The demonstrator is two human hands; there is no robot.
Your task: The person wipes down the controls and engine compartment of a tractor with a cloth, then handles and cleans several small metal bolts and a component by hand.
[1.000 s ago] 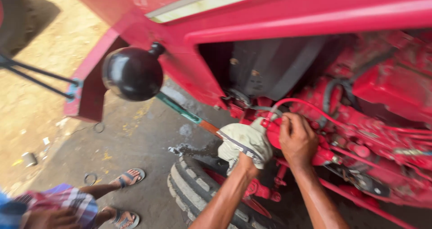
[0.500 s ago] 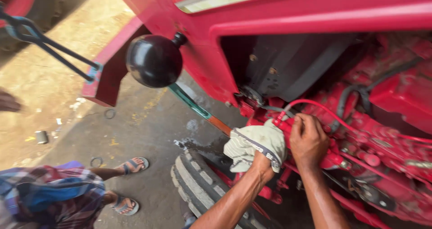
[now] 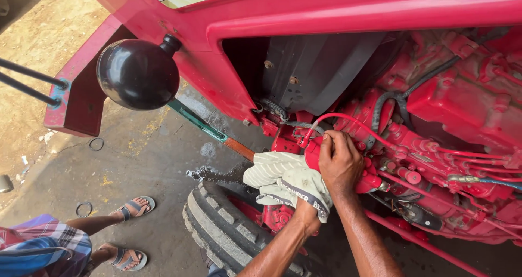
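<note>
The right hand wraps over a red filter, a short cylinder on the side of the red engine. The fingers curl down over its top and the thumb side faces the dark opening above, so the grip is closed around the filter's upper part. Only the filter's left flank and a bit of its lower right end show past the hand; its long axis seems to run from upper left to lower right, tilted along the engine, though the hand hides most of it. A thin red pipe arcs from just above the filter toward the engine's right.

The left hand sits just below and left of the filter, its grip closed on a pale cloth with a printed band. The cloth bunches up against the filter's left side, touching it, and covers most of the left hand, so only the wrist and heel show. Both forearms rise from the bottom edge.

Below the filter stands a ribbed black tyre. Well left of the filter hangs a glossy black ball on the red bodywork. Far lower left of it, another person's sandalled feet rest on the concrete floor.
</note>
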